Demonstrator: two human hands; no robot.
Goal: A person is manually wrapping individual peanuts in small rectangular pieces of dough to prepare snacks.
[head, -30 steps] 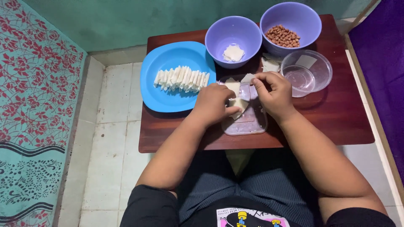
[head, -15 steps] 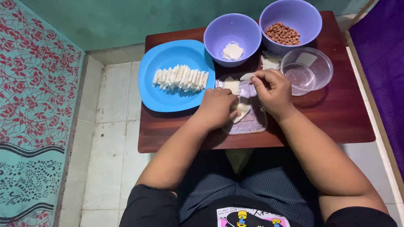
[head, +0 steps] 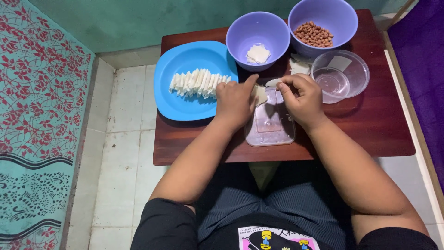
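Legs in dark striped cloth fill the nearest part of the view, at 6 o'clock, with both forearms reaching away from them onto a low dark wooden desk. Next on the desk lies a clear rectangular plastic lid, flat, at the centre of the work. Left hand rests on the lid's 10 o'clock corner, fingers closed narrow on a pale dough wrapper, index finger stretched along its edge. Right hand sits at the lid's 2 o'clock corner, fingertips pinched on the far end of the same wrapper; both hands touch it, and it lies over the lid's far edge.

Blue plate stands at 9 o'clock of the left hand, just beside it, carrying a row of white rolled pieces laid side by side. Clear round container stands at 2 o'clock of the right hand, near it. Loose pale wrappers lie between this container and the bowls. Farther off, at 12 o'clock, a purple bowl holds a small stack of wrappers, and a second purple bowl of peanuts stands at 1 o'clock. Tiled floor and a red-flowered cloth lie at 9 o'clock.
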